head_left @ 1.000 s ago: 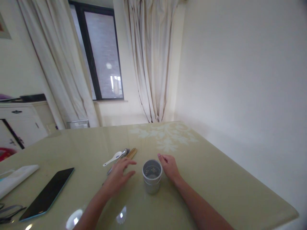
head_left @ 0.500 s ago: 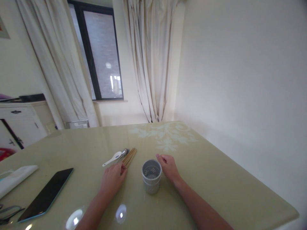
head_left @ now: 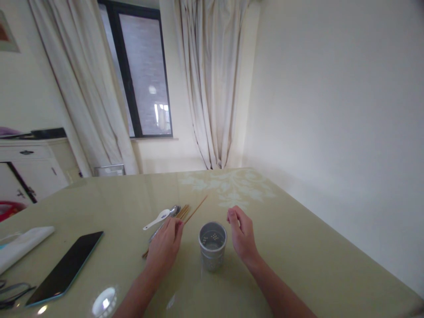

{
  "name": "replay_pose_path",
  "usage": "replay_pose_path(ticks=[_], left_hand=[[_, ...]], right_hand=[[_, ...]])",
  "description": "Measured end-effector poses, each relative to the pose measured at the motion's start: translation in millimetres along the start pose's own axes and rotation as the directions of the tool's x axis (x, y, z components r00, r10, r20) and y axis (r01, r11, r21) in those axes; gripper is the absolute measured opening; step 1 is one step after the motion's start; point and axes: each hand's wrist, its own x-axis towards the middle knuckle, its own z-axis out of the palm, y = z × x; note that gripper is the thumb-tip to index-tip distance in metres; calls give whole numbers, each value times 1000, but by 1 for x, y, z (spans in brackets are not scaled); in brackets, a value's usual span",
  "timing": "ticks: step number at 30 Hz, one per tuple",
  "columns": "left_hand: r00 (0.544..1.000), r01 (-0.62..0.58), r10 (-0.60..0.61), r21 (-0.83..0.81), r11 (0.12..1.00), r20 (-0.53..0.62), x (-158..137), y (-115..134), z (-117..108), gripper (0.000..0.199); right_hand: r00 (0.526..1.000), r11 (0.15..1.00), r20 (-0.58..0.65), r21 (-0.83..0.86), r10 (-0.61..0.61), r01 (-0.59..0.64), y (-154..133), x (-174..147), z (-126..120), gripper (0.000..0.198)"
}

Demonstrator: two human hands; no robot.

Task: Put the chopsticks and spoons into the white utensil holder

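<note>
Pinched in the fingers of my left hand [head_left: 166,243] is a thin wooden chopstick [head_left: 198,207], its far end pointing up and to the right. Under and beside that hand lies a bundle of chopsticks [head_left: 183,212], partly covered by it. A white spoon [head_left: 157,219] and a metal spoon [head_left: 173,210] lie just left of the bundle. Between my hands stands a grey cup [head_left: 212,247], upright, with small holes in its bottom and nothing else seen inside. My right hand [head_left: 243,233] is curled closed to the right of the cup, apart from it, with nothing visible in it.
A dark tablet [head_left: 66,267] lies on the glossy table [head_left: 298,247] to the left, with a white object [head_left: 24,245] and a pair of glasses [head_left: 15,293] beyond it. A wall [head_left: 331,110] borders the table's right side.
My left hand has separated one chopstick from the bundle and moved slightly right with it. My right hand has shifted a little right, away from the cup's rim. The view has shifted slightly.
</note>
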Motion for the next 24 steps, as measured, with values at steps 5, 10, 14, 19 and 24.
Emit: replay_pose_path(ticks=[5, 10, 14, 19, 24], left_hand=[[919, -318, 249, -202, 926, -306, -12, 18, -7, 21], [836, -521, 448, -204, 829, -317, -31, 30, 2, 19], [883, -434, 356, -239, 869, -307, -30, 30, 0, 27], [981, -158, 141, -126, 979, -134, -6, 6, -1, 31], [999, -17, 5, 280, 960, 42, 2, -28, 5, 25]], right_hand=[[979, 984, 93, 14, -179, 179, -15, -10, -1, 34], [956, 971, 188, 121, -225, 205, -22, -19, -1, 26], [996, 949, 17, 304, -89, 79, -22, -12, -3, 28], [968, 849, -214, 528, 130, 3, -18, 10, -15, 30], [962, 822, -189, 567, 199, -58, -11, 16, -19, 31]])
